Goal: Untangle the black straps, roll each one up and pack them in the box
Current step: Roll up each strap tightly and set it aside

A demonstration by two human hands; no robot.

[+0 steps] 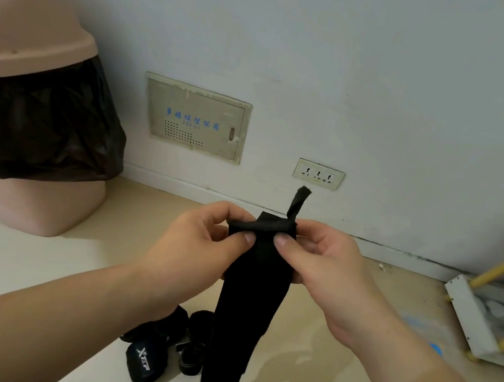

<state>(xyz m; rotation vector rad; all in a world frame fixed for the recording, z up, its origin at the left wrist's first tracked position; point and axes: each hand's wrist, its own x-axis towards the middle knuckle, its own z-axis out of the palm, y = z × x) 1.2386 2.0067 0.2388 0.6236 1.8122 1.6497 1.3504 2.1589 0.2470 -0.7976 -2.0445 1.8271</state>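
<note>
Rolling: black strap (249, 290), top end folded over; roll barely started.
Hands: left hand (202, 242) and right hand (324, 269) both pinch the fold.
Next: probably tight, even turns downward.

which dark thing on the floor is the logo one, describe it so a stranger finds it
From the big pink plastic bin with a black liner on the left, follow the pale floor right and nearer to a cluster of black rolled straps. The dark fabric band at the cluster's near left edge alone bears white lettering.
</note>
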